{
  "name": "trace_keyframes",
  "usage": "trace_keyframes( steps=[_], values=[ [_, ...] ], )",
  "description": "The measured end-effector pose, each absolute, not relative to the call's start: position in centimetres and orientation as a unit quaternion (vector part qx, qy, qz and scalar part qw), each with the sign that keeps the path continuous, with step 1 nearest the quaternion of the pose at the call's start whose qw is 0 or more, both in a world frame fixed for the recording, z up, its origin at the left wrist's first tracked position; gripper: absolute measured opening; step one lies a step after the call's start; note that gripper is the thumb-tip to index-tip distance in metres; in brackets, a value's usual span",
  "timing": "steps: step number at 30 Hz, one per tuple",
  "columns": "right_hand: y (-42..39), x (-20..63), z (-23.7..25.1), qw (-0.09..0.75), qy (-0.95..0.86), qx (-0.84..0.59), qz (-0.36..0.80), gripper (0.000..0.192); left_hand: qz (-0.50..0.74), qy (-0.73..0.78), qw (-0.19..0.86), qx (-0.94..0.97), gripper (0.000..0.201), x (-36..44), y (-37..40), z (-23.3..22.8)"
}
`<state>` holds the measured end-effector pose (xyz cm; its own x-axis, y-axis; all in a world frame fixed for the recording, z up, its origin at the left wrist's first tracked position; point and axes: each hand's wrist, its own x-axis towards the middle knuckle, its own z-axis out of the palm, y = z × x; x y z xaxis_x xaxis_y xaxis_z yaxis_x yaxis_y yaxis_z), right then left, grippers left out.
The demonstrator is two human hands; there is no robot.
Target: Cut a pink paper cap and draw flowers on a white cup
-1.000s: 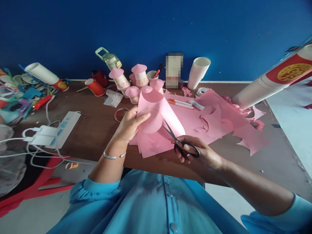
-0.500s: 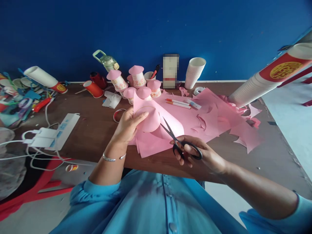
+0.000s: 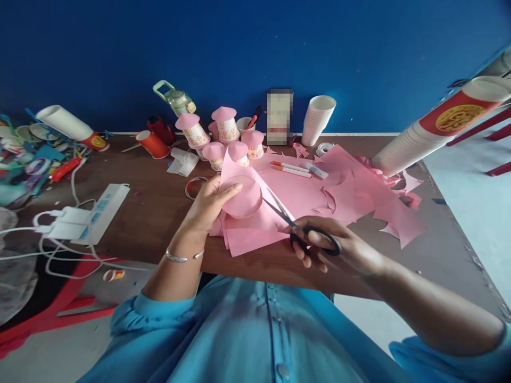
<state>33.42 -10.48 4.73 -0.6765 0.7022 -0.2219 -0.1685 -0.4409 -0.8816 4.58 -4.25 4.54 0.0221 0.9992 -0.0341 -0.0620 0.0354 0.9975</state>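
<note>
The left hand (image 3: 209, 205) grips a pink paper sheet (image 3: 243, 199); the right hand (image 3: 339, 247), closed on scissors (image 3: 297, 226), cuts along its curved line just beside.

scissors (image 3: 293, 226) cut further around the pink paper (image 3: 243, 199).

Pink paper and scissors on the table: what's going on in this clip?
A person in a blue shirt is cutting paper. The left hand holds up a pink sheet with a circle outlined on it, while the right hand works black-handled scissors, blades at the circle's edge. More pink sheets and offcuts cover the brown table, with pink-capped paper cups and a stack of white cups near the blue wall.
</note>
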Motion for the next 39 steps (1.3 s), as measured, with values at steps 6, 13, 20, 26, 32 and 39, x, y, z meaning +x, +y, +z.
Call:
trace_keyframes(
  steps=[6,13,20,26,32,39],
  values=[
    [-10.3,30.5,1.5,0.261,-0.439,-0.295,0.808,0.037,0.493,0.481,0.552,0.470,0.045,3.9,-4.5,5.5],
    [-9.9,28.8,0.5,0.302,-0.430,-0.287,0.801,0.039,0.529,0.455,0.600,0.391,0.043,5.1,-6.8,4.0],
    [-10.2,28.8,0.3,0.308,-0.457,-0.269,0.790,0.048,0.570,0.444,0.627,0.291,0.025,7.7,-9.9,1.7],
    [-10.5,30.3,2.1,0.281,-0.501,-0.303,0.760,0.051,0.571,0.480,0.595,0.300,0.022,7.2,-9.2,2.1],
    [-10.8,31.1,4.1,0.248,-0.532,-0.346,0.732,0.047,0.547,0.488,0.608,0.306,0.028,7.0,-9.3,2.3],
    [-11.4,33.2,7.1,0.148,-0.513,-0.375,0.758,0.052,0.526,0.479,0.632,0.307,0.034,6.8,-9.4,3.0]
  ],
)
